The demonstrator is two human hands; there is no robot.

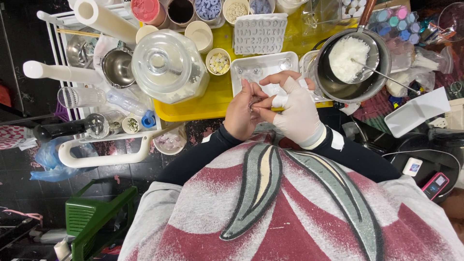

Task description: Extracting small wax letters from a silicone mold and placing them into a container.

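Observation:
My left hand [241, 113], bare, and my right hand [296, 110], in a white fingerless glove, meet at the near edge of the yellow tray [193, 108]. Together they pinch a small shiny object [254, 102] between the fingertips; what it is cannot be made out. Just beyond the fingers lies a shallow metal tray [261, 67] with a couple of small round pieces in it. To the right stands a metal pot [353, 63] holding white wax flakes and a long spoon.
A large glass lidded jar [169, 65] sits left on the yellow tray, with small cups of beads and bits behind it and a grey letter mould [260, 35]. A white wire rack [96, 96] holds jars and rolls. Phones [435, 183] lie right; a green stool [96, 217] stands lower left.

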